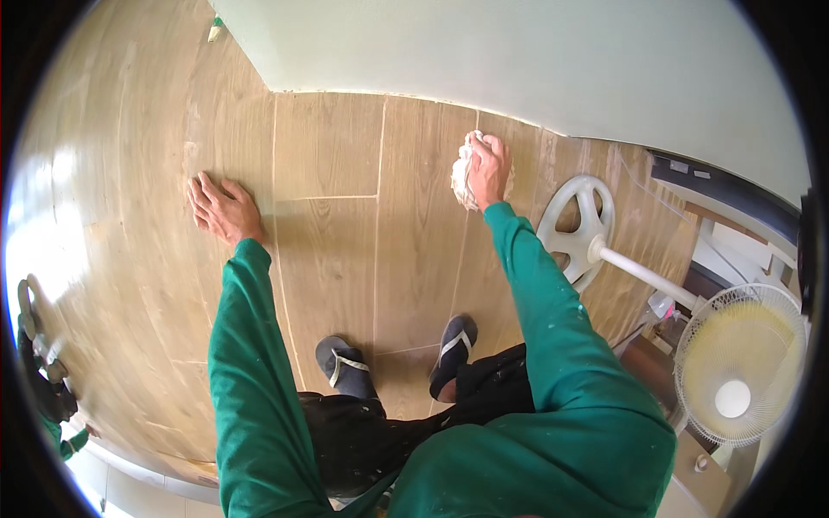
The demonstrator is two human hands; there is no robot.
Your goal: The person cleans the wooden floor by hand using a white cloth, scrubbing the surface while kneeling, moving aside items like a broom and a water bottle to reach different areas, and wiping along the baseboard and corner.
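Note:
My left hand [225,210] rests palm down with its fingers spread on the wood-look floor [330,252], holding nothing. To the right, near the foot of the pale wall [492,58], my right hand [490,169] grips a crumpled whitish cloth [462,175] that lies against the floor. Light grout lines run between the floor planks, and whitish smears show on the planks right of the cloth. My feet, in dark flip-flops with light straps, stand below, between my arms.
A pedestal fan, with its white base [586,226] and round guard [738,369], stands at the right beside dark furniture. A small green and cream object [215,30] lies near the wall's corner at the top left. Another person in a green sleeve [74,443] is at the far left edge.

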